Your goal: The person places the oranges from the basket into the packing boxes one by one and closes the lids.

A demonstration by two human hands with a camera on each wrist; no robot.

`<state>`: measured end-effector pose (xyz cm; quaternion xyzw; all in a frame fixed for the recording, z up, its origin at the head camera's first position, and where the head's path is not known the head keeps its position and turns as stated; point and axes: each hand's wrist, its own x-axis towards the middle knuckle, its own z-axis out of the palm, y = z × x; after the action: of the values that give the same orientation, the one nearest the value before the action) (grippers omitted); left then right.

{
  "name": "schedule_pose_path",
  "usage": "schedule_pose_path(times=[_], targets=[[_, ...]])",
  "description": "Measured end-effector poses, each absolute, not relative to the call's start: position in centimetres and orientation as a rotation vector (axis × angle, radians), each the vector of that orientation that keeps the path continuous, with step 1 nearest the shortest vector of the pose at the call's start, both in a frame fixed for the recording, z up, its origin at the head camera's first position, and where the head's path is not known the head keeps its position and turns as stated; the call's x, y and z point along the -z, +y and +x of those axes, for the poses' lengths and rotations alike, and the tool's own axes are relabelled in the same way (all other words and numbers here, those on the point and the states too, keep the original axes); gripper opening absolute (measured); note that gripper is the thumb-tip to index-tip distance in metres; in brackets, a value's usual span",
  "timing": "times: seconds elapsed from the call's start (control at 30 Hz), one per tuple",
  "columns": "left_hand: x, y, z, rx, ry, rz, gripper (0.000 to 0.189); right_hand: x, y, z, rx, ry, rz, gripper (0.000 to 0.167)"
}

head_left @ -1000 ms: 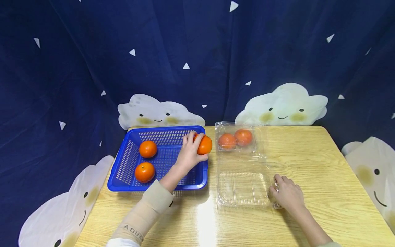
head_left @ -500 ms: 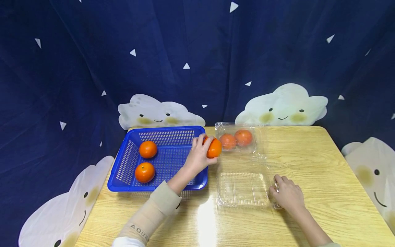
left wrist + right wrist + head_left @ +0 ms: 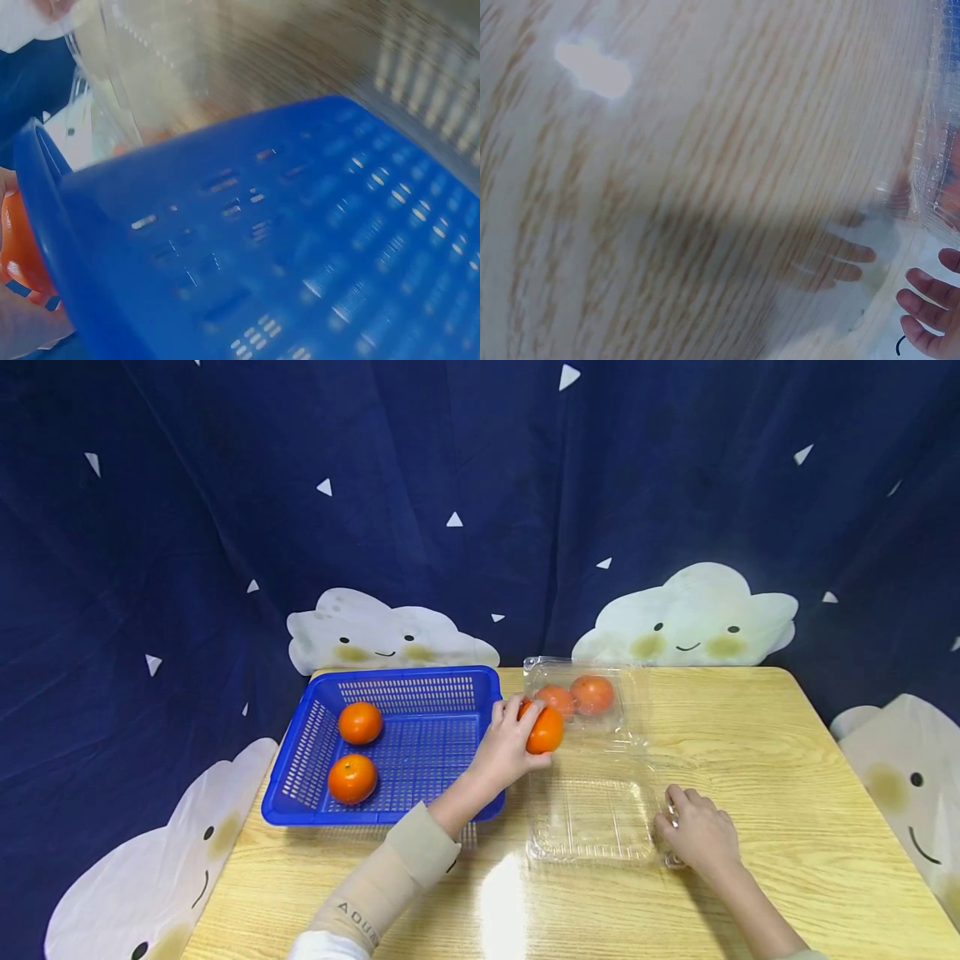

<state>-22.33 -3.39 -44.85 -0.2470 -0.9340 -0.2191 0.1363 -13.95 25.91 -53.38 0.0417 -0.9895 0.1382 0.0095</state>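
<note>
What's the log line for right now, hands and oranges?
left hand: holds orange | right hand: at edge of near tray | basket: two oranges | seen through plastic: two more oranges

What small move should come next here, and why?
Probably ease the left hand toward the near clear tray and lower the held fruit into it: the fruit is right of the blue basket, the tray shows no fruit, and the right hand is at the tray's edge.
</note>
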Motion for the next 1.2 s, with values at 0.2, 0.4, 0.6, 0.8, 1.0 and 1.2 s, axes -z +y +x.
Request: schedule_pose_path(times=[0.2, 0.4, 0.6, 0.8, 1.0, 1.2], targets=[[45.0, -2.1, -22.1, 0.594, -2.706, -0.762, 0.071, 53.4, 25.9, -13.9, -0.435, -3.092, 0.125, 0.035], [45.2, -0.6, -21.7, 0.569, -2.75, -0.779, 0.071, 53.3, 25.9, -14.0, -0.429, -3.089, 0.13, 0.034], [45.7, 0.7, -21.5, 0.504, -2.771, -0.817, 0.072, 53.3, 25.8, -14.0, -0.423, -3.086, 0.135, 0.036], [46.3, 1.8, -21.4, 0.444, -2.78, -0.859, 0.073, 53.2, 25.8, -13.9, -0.421, -3.093, 0.131, 0.041], [47.0, 2.8, -21.1, 0.385, -2.765, -0.914, 0.072, 53.2, 25.8, -13.8, -0.416, -3.092, 0.134, 0.04], [47.6, 3.8, -20.7, 0.275, -2.797, -0.983, 0.073, 53.2, 25.8, -13.9, -0.405, -3.091, 0.132, 0.038]])
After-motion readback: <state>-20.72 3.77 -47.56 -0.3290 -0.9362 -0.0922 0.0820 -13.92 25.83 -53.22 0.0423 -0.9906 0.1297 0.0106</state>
